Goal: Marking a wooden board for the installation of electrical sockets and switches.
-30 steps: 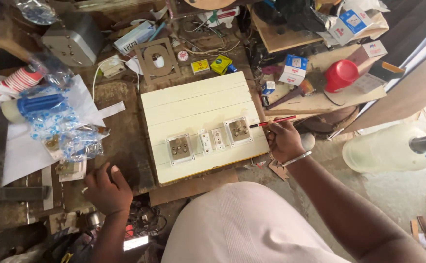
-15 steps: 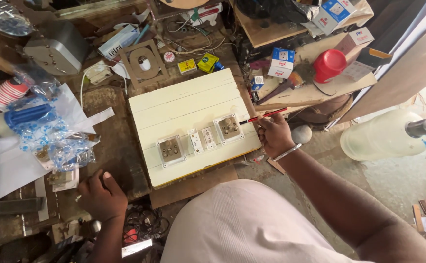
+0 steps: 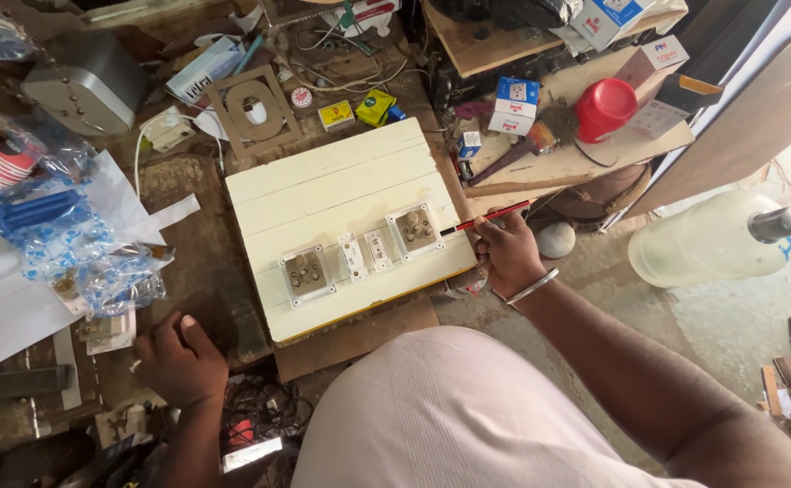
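Gripping a red pencil [image 3: 493, 217], the right hand [image 3: 504, 255] points it at the cream panel board's [image 3: 341, 185] edge; two sockets and two switches sit mounted, while the left hand [image 3: 177, 357] rests curled, empty, on the bench.

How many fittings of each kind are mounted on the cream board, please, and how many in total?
On the cream board:
Square socket fittings: 2
Small white switch fittings: 2
Total: 4
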